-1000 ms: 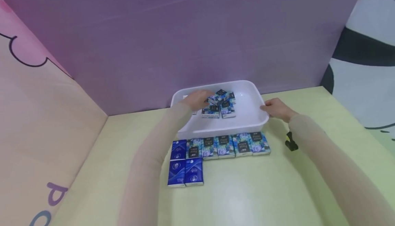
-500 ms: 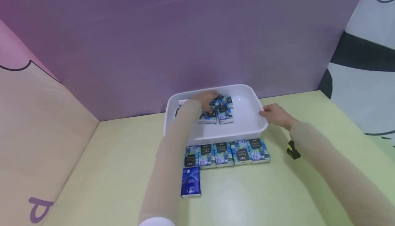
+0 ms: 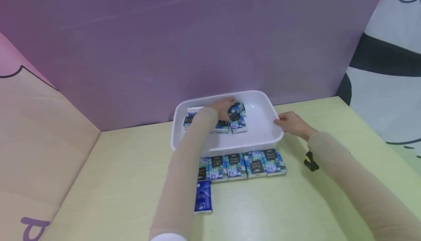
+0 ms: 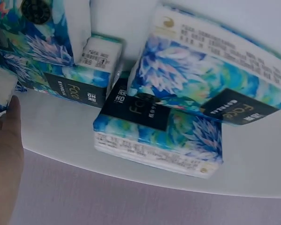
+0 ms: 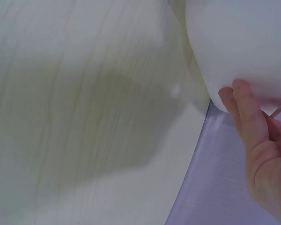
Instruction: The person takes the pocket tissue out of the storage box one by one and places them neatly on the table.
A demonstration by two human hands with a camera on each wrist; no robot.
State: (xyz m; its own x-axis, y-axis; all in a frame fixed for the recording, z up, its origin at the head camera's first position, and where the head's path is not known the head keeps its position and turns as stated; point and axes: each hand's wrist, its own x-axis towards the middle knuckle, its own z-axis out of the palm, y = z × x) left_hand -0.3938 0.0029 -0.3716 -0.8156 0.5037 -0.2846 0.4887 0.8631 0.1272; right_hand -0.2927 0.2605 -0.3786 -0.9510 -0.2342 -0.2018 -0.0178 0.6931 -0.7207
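A white plastic tray (image 3: 260,138) stands at the back of the table, with several flower-patterned tissue packs (image 3: 238,125) lying loosely inside. My left hand (image 3: 223,108) reaches into it and pinches a tilted tissue pack (image 3: 236,110) at the right of the pile. In the left wrist view, a finger (image 4: 13,117) lies against a pack's pale end (image 4: 1,85) at the left edge. The tray's right rim is gripped by my right hand (image 3: 294,124); the right wrist view has its fingers (image 5: 250,110) against the outer wall and the thumb mostly hidden.
A row of several floral tissue packs (image 3: 235,168) lies before the tray. One dark-blue pack (image 3: 203,197) shows below its left end, partly behind the left sleeve. A purple cloth backdrop (image 3: 158,51) rises behind the table. A small black-and-yellow object (image 3: 310,162) shows by the right sleeve.
My left hand has moved right among the packs in the tray and turned one. The left sleeve now covers two of the blue packs. My right hand keeps its grip on the rim.
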